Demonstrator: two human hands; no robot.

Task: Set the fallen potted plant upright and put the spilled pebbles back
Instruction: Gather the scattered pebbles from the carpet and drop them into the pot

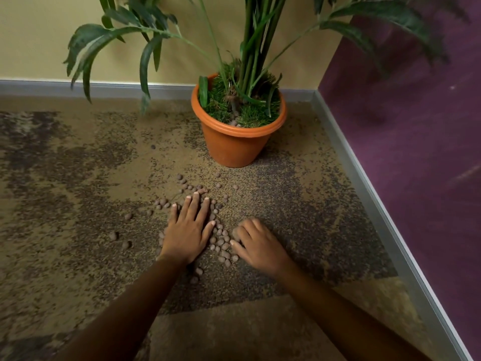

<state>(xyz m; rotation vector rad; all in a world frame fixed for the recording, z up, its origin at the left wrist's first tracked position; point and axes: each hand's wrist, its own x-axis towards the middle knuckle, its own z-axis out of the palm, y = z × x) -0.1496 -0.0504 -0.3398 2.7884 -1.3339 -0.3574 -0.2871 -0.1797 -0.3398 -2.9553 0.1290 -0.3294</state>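
Head view of a room corner. The orange pot [238, 131] stands upright on the mottled brown carpet [78, 204], close to the corner where the yellow wall [39, 35] meets the purple wall [416, 126]; a grey skirting board [364, 183] runs along the foot of both walls. The plant [255, 48] rises from green, grass-like filling in the pot, its long leaves arching out to either side. One or two pebbles lie inside the pot at its near rim.

Most of the spilled pebbles [221, 241] lie loose on the carpet on the near side of the pot, in a band that begins just short of the pot's base and runs toward the viewer; a few strays lie farther off, to the left of the pot.

The left hand [188, 230] rests palm down on the pebbles on the near side of the pot, fingers [195, 204] straight and slightly spread, pointing toward the pot. The right hand [256, 243] lies just beside it, on the side toward the purple wall, its fingers curled inward over the carpet at the edge of the pebble band; whether they enclose any pebbles cannot be told. Both bare forearms enter from the bottom edge.
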